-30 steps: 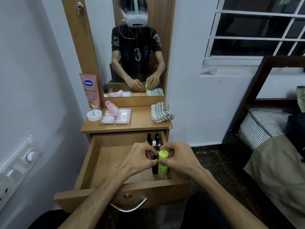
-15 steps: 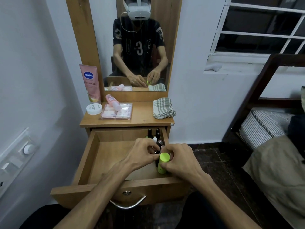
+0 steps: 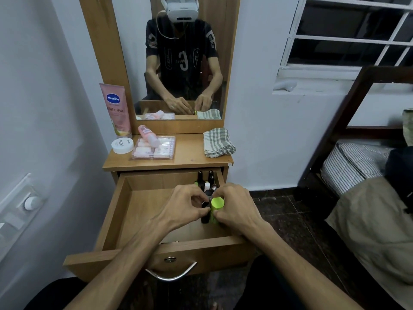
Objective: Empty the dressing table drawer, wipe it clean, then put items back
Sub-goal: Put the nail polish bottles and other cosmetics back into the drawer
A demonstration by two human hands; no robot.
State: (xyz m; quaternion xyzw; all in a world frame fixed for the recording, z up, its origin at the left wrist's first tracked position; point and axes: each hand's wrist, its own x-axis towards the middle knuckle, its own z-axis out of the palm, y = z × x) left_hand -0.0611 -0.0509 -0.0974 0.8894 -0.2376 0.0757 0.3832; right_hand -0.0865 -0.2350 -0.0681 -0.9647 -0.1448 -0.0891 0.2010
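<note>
The wooden drawer (image 3: 116, 222) stands pulled open under the dressing table top. Along its right side stand several small dark bottles (image 3: 204, 179) in a row. My right hand (image 3: 234, 206) grips a lime-green bottle (image 3: 217, 205) upright inside the drawer. My left hand (image 3: 185, 206) pinches a black bottle (image 3: 205, 217) right beside it. Both hands meet over the drawer's right half. The left half of the drawer floor shows bare wood. A folded checked cloth (image 3: 218, 142) lies on the table top at the right.
On the table top sit a clear plastic box (image 3: 154, 151) with a pink bottle (image 3: 148, 135) on it, a white jar (image 3: 122, 145) and a pink Vaseline tube (image 3: 116, 108). A mirror rises behind. A bed (image 3: 368, 186) stands at the right.
The camera has tilted down slightly. Both hands have stayed on the green and black bottles and shifted them a little toward the back row of bottles.
</note>
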